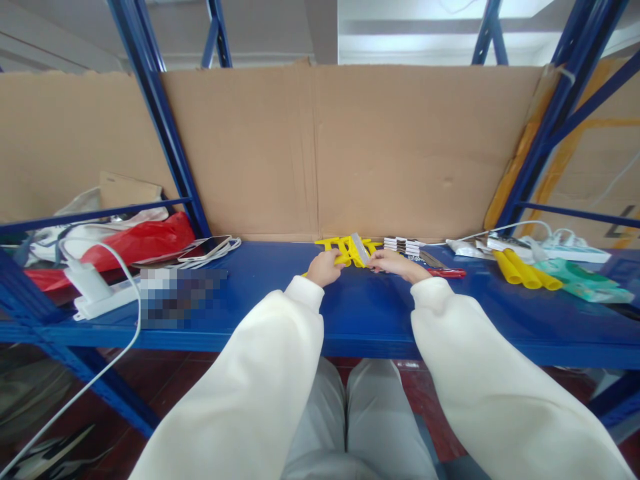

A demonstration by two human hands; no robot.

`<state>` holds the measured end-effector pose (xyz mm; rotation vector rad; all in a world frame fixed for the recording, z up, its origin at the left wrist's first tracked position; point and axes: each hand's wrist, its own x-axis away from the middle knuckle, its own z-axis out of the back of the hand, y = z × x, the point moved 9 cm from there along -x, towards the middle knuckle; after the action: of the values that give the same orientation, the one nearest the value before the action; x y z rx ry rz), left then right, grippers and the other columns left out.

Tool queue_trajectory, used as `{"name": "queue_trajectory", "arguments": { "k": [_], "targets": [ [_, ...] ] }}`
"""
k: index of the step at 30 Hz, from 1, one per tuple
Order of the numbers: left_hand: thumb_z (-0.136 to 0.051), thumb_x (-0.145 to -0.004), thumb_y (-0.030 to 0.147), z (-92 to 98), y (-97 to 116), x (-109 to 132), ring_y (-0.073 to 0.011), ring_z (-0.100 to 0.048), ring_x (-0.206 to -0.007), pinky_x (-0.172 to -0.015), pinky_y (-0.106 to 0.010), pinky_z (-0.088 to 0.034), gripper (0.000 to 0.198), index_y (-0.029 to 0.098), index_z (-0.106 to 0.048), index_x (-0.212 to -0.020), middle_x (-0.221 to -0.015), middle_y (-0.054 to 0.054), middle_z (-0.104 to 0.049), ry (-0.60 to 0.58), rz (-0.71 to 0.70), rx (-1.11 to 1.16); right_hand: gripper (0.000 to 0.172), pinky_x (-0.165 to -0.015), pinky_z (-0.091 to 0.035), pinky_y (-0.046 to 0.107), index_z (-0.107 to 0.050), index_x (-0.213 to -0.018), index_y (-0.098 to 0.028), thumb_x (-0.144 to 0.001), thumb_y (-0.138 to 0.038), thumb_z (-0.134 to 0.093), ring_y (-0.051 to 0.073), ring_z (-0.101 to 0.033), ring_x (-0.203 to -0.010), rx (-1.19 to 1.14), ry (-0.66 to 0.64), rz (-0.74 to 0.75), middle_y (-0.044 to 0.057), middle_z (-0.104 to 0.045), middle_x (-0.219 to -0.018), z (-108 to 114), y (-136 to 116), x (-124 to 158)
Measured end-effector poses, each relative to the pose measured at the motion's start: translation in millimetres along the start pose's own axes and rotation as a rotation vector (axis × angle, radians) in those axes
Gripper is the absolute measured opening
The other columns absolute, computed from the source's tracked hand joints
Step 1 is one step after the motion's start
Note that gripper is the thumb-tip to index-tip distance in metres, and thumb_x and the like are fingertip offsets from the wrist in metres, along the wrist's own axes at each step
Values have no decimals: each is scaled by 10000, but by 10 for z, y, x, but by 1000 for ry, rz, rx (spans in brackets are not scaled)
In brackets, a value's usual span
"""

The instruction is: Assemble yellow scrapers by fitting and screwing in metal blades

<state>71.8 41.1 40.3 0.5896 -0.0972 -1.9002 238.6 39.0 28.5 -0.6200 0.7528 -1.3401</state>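
My left hand (325,267) is closed on a yellow plastic piece (357,255) with a flat grey strip (359,247) across it. From the other side, the fingers of my right hand (393,262) are pinched together close to the strip's lower end; what they hold, if anything, is too small to make out. More yellow plastic parts (330,241) lie behind my hands, near the cardboard. Just past my right hand are a row of white pieces (397,245) and a red-handled tool (447,273).
The blue shelf (370,313) ends at a tall cardboard sheet (400,147). Yellow tubes (525,270) and a green packet (583,280) lie at right. On the left are a phone (205,248), a white power strip (107,297) with its cable, and a red bag (145,240).
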Motion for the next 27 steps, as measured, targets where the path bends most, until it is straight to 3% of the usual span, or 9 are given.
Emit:
{"name": "queue_trajectory", "arguments": {
  "k": [12, 17, 27],
  "targets": [
    [-660, -887, 235, -35, 88, -17, -226, -681, -1106, -948, -279, -507, 283, 176, -695, -1162, -1201, -98, -727, -11, -109, 39, 210, -508, -380, 186, -576, -676, -179, -875, -117, -595, 89, -561, -518, -240, 34, -46, -24, -599, -566, -47, 25, 39],
    [-647, -896, 234, -12, 95, -1, -223, -677, -1117, -965, -293, -507, 306, 192, -682, -1197, -1203, -86, -729, 0, -105, 33, 198, -507, -377, 186, -572, -680, -177, -866, -119, -607, 83, -563, -529, -357, 40, -82, -17, -622, -606, -60, 101, 9],
    [-644, -899, 257, -18, 81, 15, -235, -668, -1150, -985, -316, -510, 334, 200, -678, -1226, -1243, -98, -714, -10, -88, -8, 174, -495, -383, 183, -584, -678, -182, -806, -153, -698, 83, -552, -525, -352, -28, -28, -21, -621, -586, -112, 172, -65]
  ]
}}
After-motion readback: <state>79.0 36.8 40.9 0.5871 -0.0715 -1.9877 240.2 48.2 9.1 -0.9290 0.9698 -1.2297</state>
